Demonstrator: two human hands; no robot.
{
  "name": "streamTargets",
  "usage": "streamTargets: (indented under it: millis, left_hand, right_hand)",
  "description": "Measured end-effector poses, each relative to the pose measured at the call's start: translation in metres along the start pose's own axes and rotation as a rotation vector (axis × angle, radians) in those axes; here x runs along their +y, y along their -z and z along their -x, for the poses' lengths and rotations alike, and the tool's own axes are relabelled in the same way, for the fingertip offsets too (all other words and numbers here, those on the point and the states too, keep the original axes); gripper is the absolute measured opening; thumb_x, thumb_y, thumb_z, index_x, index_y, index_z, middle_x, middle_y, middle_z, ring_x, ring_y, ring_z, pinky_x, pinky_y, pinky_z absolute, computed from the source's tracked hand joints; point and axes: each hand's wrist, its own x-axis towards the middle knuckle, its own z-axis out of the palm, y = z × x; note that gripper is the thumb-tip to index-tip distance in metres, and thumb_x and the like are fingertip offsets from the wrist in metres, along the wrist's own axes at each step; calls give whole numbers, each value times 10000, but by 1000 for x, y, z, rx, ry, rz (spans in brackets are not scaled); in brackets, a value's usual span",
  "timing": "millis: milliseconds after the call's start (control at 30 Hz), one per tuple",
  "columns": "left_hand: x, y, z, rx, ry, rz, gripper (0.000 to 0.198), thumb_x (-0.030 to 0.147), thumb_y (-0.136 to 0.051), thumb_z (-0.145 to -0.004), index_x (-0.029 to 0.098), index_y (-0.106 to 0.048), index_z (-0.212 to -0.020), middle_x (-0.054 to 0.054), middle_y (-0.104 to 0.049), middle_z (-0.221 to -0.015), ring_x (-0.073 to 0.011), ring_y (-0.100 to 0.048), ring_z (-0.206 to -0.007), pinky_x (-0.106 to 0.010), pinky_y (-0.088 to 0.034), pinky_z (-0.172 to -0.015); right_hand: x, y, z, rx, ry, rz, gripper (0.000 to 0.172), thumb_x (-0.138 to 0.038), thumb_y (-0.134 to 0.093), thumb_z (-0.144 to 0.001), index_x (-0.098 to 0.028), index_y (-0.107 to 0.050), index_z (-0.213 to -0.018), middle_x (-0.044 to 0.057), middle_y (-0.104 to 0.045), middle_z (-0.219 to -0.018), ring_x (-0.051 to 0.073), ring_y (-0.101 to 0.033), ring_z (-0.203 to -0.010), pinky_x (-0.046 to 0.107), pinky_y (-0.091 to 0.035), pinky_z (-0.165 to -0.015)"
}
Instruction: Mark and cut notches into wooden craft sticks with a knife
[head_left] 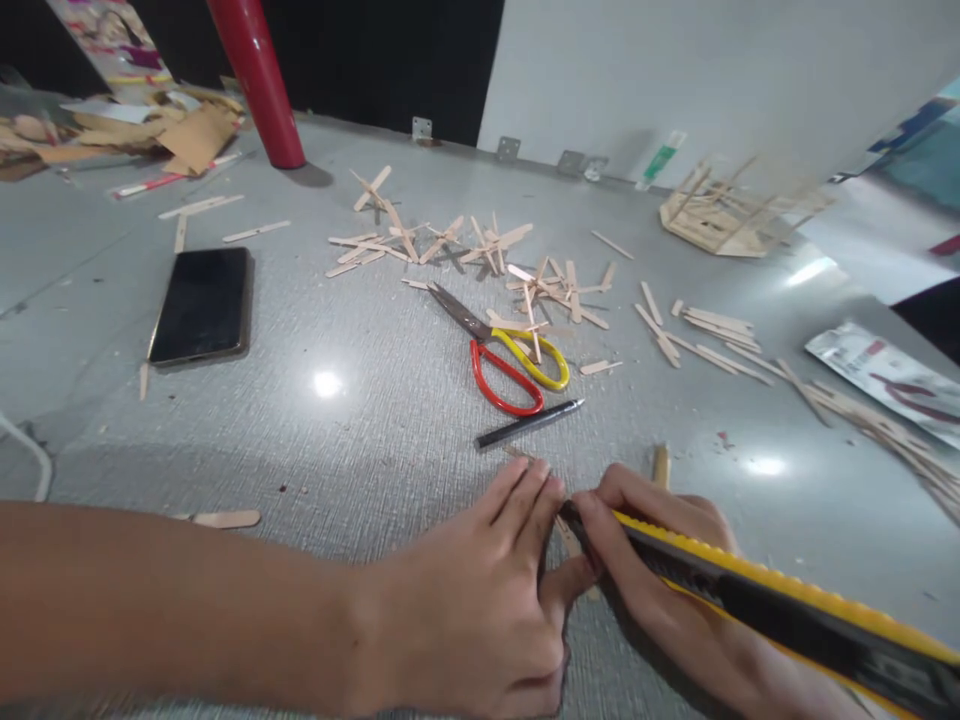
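Observation:
My left hand (480, 610) lies over the table, its fingers and thumb pinning down a thin wooden craft stick (568, 538) that is mostly hidden beneath them. In my right hand (645, 560) is a yellow and black box cutter (780, 610), its front end close to the left fingertips and against the stick. The blade itself is hidden, so I cannot tell how far it reaches out. Just beyond the hands lie a black pen (529, 423) and scissors (517, 370) with one red and one yellow handle. Another short stick (661, 466) shows behind the right hand.
Loose craft sticks and snippets (495, 245) are scattered at the back. A phone (201, 304) lies at left, near a red post (259, 85) and cardboard scraps (172, 130). A stick frame (731, 215) stands back right, with a white packet (892, 380) nearer.

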Motion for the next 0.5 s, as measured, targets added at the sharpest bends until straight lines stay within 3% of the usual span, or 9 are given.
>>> streamTargets:
  millis: [133,300,500]
  left_hand:
    - [-1,0,-2,2,-42,-63,635,467,-477,-1021,-38,-620,-1379,-380,-608,-1396,-504,-559,-1374,-619,-316,-1196]
    - [0,2,-5,-14,-49,-92,581,425,-451,-1020,-30,-672,-1307,-382,-615,-1382,-510,-575,-1355,-615,-345,-1178]
    - [1,4,-6,-24,-42,-99,598,447,-452,-1015,-33,-695,-1275,-392,-611,-1378,-526,-578,-1343,-635,-351,-1168]
  right_hand:
    - [5,-6,3,22,-24,-105,391,-298,-506,-1062,-259,-443,-679,-76,-464,-520,88,-474,-411,221,-409,-450]
    - [14,-7,8,-42,24,-222,320,-268,-503,-1081,-246,-510,-761,-92,-494,-530,64,-507,-416,213,-386,-470]
    - [17,-7,10,-55,114,-255,311,-216,-499,-1071,-249,-463,-764,-93,-470,-550,61,-487,-413,215,-366,-459]
